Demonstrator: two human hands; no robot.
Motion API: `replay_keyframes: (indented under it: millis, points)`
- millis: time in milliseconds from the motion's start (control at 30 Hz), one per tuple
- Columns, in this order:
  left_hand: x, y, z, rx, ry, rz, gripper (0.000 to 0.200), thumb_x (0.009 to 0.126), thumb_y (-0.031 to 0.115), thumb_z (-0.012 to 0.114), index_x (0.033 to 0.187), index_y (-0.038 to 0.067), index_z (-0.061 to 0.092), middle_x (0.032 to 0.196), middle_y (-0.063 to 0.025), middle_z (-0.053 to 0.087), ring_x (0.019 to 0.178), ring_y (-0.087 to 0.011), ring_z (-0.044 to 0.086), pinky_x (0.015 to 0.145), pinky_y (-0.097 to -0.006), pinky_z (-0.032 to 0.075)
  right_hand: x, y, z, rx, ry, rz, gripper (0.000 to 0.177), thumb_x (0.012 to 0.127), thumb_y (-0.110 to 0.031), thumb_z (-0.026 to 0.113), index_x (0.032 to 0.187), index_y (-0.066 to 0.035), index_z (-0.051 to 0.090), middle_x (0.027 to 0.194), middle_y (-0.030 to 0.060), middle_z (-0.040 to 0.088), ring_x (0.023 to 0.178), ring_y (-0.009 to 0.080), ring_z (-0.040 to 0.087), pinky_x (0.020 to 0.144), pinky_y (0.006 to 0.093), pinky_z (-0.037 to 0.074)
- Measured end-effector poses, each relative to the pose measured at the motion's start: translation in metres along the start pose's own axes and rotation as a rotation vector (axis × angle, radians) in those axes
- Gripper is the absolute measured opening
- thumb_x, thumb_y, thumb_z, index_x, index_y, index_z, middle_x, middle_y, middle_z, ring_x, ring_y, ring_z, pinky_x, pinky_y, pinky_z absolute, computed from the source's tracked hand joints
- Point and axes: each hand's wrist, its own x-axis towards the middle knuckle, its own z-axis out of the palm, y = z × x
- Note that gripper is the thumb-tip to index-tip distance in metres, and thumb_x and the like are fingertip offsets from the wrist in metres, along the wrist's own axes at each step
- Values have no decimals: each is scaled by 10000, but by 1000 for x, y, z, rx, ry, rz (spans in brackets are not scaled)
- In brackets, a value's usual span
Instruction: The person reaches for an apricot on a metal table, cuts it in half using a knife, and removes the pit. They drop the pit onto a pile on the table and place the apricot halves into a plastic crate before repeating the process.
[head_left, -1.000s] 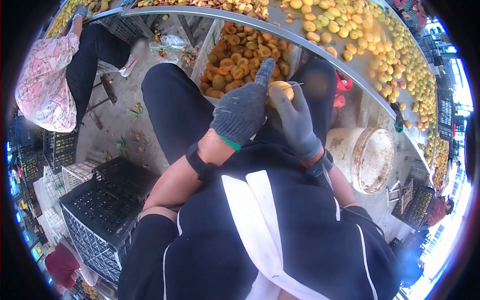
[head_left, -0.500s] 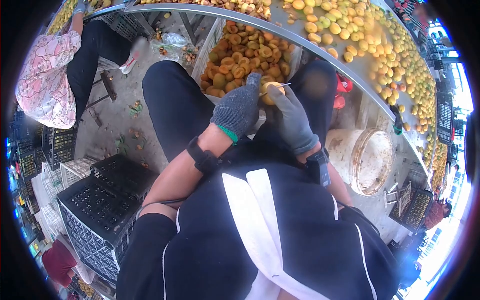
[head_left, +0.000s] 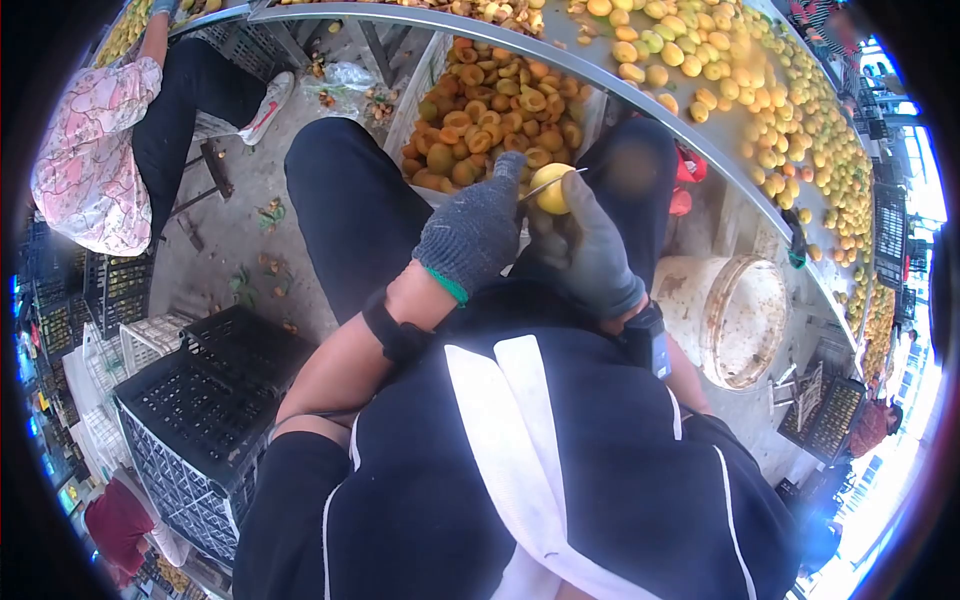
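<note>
My left hand [head_left: 468, 232], in a dark grey knitted glove with a green cuff, is closed at the near edge of the crate. From it a thin knife blade [head_left: 540, 186] reaches right across a yellow apricot [head_left: 553, 192]; the knife's handle is hidden in the glove. My right hand [head_left: 597, 250], in a smoother grey glove, grips the apricot with the thumb at its right side. Its lower fingers are blurred. Just beyond both hands, a pale crate [head_left: 408, 112] between my knees holds many halved orange apricots [head_left: 480, 110].
A metal-edged table [head_left: 660, 118] covered with whole apricots [head_left: 770, 120] curves across the front and right. A dirty white bucket [head_left: 745, 320] lies on my right, black plastic crates [head_left: 215, 390] stand on my left. A co-worker in a pink patterned top [head_left: 95, 170] sits at left.
The apricot and right hand have shifted slightly right and down, with more of the fruit showing and the blade across its face. My left hand has moved slightly left and down.
</note>
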Motion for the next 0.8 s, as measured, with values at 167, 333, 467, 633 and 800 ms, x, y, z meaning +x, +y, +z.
replay_keyframes:
  millis: [167, 333, 467, 633, 800]
  points:
    - [3, -11, 10, 90, 120, 137, 456, 898, 100, 537, 1337, 47, 426, 805, -230, 661, 767, -379, 670, 647, -471, 532, 4, 1, 2, 317, -137, 94, 356, 962, -442, 557, 1074, -104, 550, 747, -17, 515, 590, 46, 443, 474, 204, 304]
    - [10, -6, 12, 121, 65, 44, 438, 894, 93, 533, 1316, 32, 432, 814, -241, 659, 780, -387, 667, 660, -482, 524, 8, -1, 5, -235, 132, -92, 331, 975, -416, 537, 1033, -92, 565, 698, -16, 512, 516, 48, 411, 451, 192, 288]
    - [8, -2, 14, -99, 104, 83, 400, 873, 77, 558, 1261, 66, 458, 836, -253, 662, 821, -418, 660, 709, -508, 517, 5, 3, 4, -56, 76, -125, 354, 970, -419, 547, 1025, -70, 565, 671, -19, 506, 468, 46, 379, 429, 183, 274]
    - [9, -10, 18, -93, 15, -54, 382, 866, 72, 570, 1233, 73, 466, 889, -272, 658, 851, -427, 655, 739, -525, 511, 10, 0, -2, -174, 88, 60, 327, 961, -384, 578, 1029, -64, 567, 703, -6, 537, 474, 44, 431, 422, 177, 303]
    - [11, -12, 17, 54, -14, -37, 399, 872, 67, 567, 1261, 65, 479, 957, -262, 658, 871, -409, 661, 736, -511, 518, 22, 7, -2, -297, 154, -105, 345, 908, -330, 678, 1063, -43, 564, 802, 7, 583, 560, 44, 514, 458, 186, 384]
